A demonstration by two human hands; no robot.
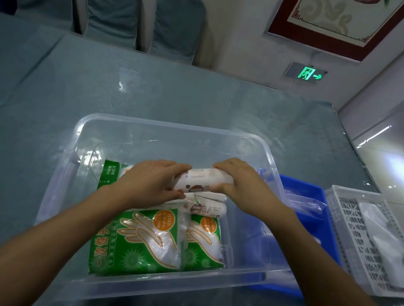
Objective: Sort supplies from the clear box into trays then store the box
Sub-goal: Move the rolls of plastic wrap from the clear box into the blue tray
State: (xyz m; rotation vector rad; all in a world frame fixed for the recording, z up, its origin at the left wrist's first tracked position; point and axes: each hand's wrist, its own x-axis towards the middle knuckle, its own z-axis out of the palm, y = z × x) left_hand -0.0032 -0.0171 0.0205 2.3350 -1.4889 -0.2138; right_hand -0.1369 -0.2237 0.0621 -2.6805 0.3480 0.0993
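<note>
Forearms reach in from 7 and 5 o'clock over the near rim of the clear box point(148, 291), which sits on the teal-covered table point(33, 101). Nearest inside lie 2 green glove packs: the larger pack point(137, 242) toward 6 o'clock and the second pack point(204, 242) touching its right edge. Just beyond them rests a white sleeve of cups point(207, 207), lying on its side.

Above that, both hands hold a second sleeve, the lifted roll point(203, 180). The left hand point(150, 182) curls its fingers and thumb around the roll's left end; the right hand point(239, 182) wraps the right end the same way. The roll lies roughly level between them.

At 3 o'clock the blue tray point(304, 194) stands partly behind the box's right wall, and just past it the white slotted basket point(340, 199) holds pale items I cannot identify. At 12 o'clock 3 covered chairs point(178, 21) line the wall.

Risks, as I judge them: the wrapper looks slick, so the roll may slip if 1 hand lets go early. The box wall stands between roll and trays, so a low carry could catch the rim. The lower sleeve lies just beneath the roll and might be dragged along.
</note>
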